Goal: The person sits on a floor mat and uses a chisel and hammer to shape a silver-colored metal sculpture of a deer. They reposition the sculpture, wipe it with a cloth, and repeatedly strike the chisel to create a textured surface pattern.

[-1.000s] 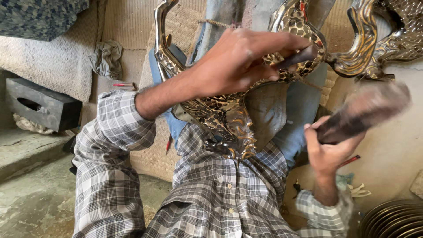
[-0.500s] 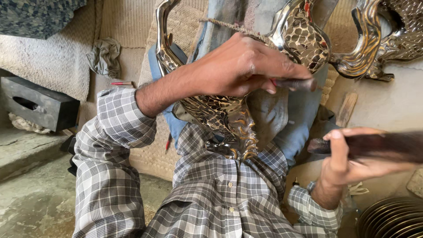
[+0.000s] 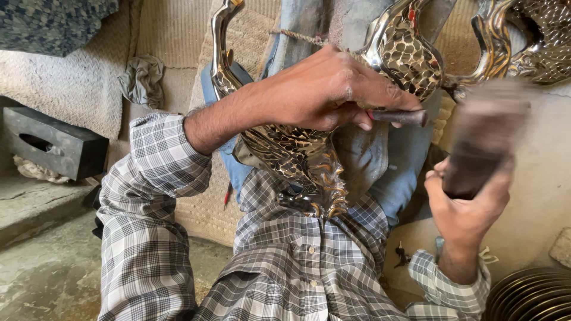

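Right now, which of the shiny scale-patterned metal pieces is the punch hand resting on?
The scale-embossed, curved shiny metal piece lying across the person's lap, under the left hand. The similar shiny metal piece at upper right lies apart, untouched.

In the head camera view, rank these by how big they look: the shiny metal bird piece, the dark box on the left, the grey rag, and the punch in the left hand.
1. metal bird piece
2. dark box
3. grey rag
4. punch in the left hand, mostly hidden

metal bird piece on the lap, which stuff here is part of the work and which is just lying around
In use: shiny scaled metal bird, dark punch in left hand, blurred mallet in right hand.

Lying about: grey block, crumpled rag, stacked metal rings.
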